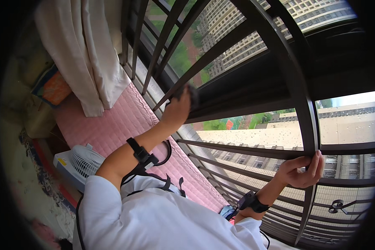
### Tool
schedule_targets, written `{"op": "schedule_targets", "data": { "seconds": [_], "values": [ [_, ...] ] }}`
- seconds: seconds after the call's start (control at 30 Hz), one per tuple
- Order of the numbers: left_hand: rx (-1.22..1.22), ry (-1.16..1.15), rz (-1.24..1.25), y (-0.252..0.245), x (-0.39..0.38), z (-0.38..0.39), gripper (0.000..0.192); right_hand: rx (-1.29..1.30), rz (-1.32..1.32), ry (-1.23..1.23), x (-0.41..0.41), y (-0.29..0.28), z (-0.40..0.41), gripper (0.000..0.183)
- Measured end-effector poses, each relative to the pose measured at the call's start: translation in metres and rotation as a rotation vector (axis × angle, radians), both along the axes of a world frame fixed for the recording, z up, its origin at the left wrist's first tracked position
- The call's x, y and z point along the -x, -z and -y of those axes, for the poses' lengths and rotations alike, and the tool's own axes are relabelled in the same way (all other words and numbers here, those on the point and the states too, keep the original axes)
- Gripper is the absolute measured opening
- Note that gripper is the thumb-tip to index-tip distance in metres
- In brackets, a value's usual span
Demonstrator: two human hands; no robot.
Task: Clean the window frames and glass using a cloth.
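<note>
My left hand (pixel 176 111) is stretched out to a dark metal window grille (pixel 203 64), holding a dark cloth (pixel 192 97) against or close to the lower part of a bar. Hand and cloth are blurred, so the exact contact cannot be told. Farther right, my right hand (pixel 303 170) grips a wide flat bar of the same grille, its fingers curled round the edge. Both forearms carry black straps with small devices. Behind the bars are window panes with water drops on some of them.
A pink quilted mat (pixel 112 131) runs along the window ledge. On the left hangs a cream curtain (pixel 90 56) near an orange and blue cushion (pixel 54 89). A white box fan (pixel 84 162) stands close to my left upper arm. A light blue cloth (pixel 227 211) lies near my right elbow.
</note>
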State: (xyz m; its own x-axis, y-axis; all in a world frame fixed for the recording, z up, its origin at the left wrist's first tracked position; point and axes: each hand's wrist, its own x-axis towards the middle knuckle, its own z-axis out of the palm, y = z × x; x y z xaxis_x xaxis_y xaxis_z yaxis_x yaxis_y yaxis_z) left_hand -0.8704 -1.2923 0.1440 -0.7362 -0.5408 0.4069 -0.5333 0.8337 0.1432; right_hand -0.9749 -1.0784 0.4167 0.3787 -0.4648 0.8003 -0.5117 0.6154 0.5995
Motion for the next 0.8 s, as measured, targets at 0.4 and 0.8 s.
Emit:
{"op": "schedule_targets", "data": {
  "seconds": [0.4,0.8],
  "values": [
    [-0.615,0.727,-1.136,-0.176,-0.003,0.007,0.045,0.017,-0.024,0.015,0.008,0.0,0.003,0.021],
    [-0.974,0.331,-0.433,0.124,-0.031,-0.024,0.032,0.063,0.012,-0.001,0.008,-0.001,0.009,0.02]
  ]
}}
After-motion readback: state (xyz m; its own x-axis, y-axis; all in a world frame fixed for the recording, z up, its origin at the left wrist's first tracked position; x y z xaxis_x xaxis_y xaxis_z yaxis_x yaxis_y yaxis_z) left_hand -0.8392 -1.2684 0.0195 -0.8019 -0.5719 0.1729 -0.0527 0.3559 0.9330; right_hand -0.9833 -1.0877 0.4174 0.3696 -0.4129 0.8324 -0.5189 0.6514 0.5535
